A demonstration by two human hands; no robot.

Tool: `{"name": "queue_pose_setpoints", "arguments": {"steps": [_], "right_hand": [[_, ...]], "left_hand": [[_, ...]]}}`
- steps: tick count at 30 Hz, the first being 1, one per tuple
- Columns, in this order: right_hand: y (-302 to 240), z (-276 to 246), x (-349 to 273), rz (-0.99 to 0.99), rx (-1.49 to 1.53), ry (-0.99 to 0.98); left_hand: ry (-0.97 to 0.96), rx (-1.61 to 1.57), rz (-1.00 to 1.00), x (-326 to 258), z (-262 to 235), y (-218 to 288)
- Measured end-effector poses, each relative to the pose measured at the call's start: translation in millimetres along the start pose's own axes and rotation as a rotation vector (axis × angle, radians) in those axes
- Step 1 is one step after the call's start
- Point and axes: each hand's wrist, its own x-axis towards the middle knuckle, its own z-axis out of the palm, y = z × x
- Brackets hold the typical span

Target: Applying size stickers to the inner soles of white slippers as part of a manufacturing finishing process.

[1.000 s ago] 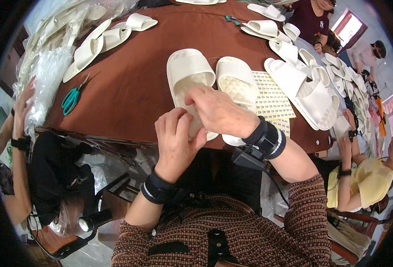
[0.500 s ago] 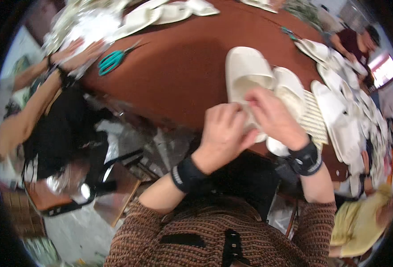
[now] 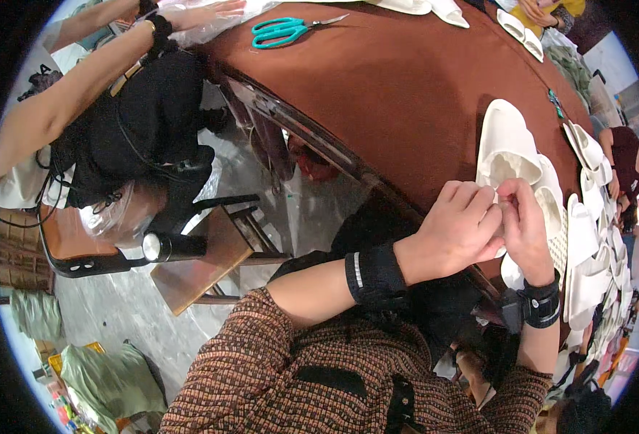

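Observation:
My left hand and my right hand meet over the near end of a white slipper. The fingers of both are bent and pressed together in a pinch, fingertips nearly touching. Whatever sits between them is too small or too covered to make out. The slipper lies on the brown tabletop, its closed toe pointing away from me. A second white slipper rests against its right side, partly hidden by my right hand.
Teal-handled scissors lie at the far left of the table. Beside them a co-worker's hand rests on clear plastic. Many white slippers are heaped along the right. A wooden stool and a chair stand left of me.
The view has swung left, so the table, slippers and my hands sit farther right in the picture. My hands stay together over the same slipper, fingertips drawn closer.

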Motion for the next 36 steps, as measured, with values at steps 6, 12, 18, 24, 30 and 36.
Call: {"name": "queue_pose_setpoints", "arguments": {"steps": [6, 12, 18, 24, 30, 36], "right_hand": [[-3, -4, -4, 0.050, 0.039, -0.012], [0, -5, -9, 0.074, 0.002, -0.048], [-11, -24, -16, 0.186, 0.106, -0.074], [-22, -40, -6, 0.200, 0.184, -0.050], [-18, -39, 15, 0.271, 0.239, -0.097], [-27, -33, 32, 0.252, 0.202, -0.090]], "left_hand": [[0.027, -0.017, -0.005, 0, 1, 0], [0.034, -0.012, -0.019, -1, 1, 1], [0.045, -0.011, -0.028, -2, 5, 1], [0.070, -0.054, -0.025, -6, 9, 2], [0.114, -0.088, 0.020, -16, 14, -1], [0.068, -0.056, 0.036, -15, 10, -1]]}}
